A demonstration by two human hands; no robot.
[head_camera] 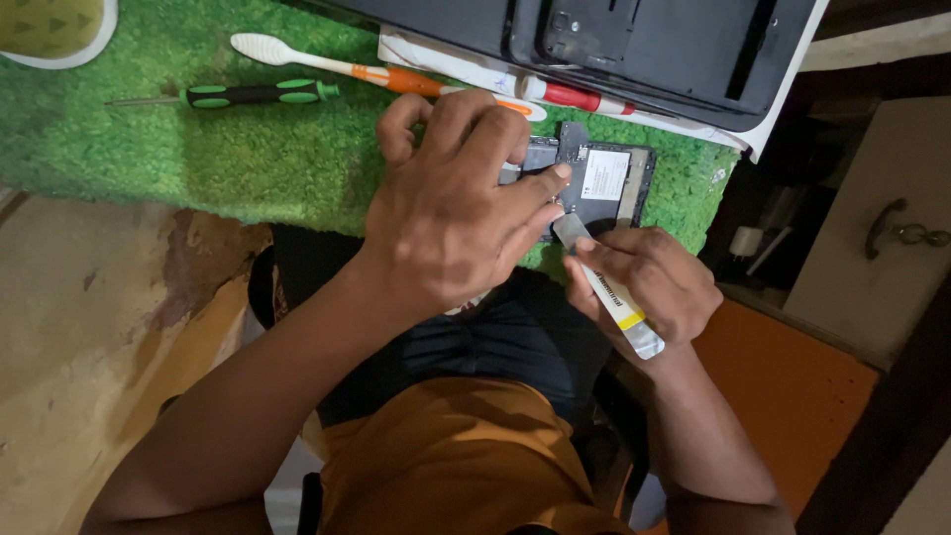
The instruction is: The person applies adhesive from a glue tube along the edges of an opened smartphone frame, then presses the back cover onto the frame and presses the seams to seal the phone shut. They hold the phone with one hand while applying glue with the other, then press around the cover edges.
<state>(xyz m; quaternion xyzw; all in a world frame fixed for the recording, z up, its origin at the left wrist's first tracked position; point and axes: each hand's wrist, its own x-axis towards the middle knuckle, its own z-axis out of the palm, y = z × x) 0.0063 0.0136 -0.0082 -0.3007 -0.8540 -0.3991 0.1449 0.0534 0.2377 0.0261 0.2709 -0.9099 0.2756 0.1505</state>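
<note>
An opened phone (606, 183) with its dark inner boards and a white label lies on the green mat (248, 149) near its front edge. My left hand (451, 203) rests over the phone's left part, fingertips pressing on it. My right hand (649, 282) grips a flat metal pry tool (606, 287) with a white and yellow handle. The tool's tip touches the phone's lower edge, close to my left fingertips.
A green-and-black screwdriver (248, 94) and an orange-and-white toothbrush (327, 61) lie on the mat behind the phone. A red-handled tool (575, 96) lies by a black tray (634, 45) on white paper. A cabinet with a metal handle (892, 228) stands at right.
</note>
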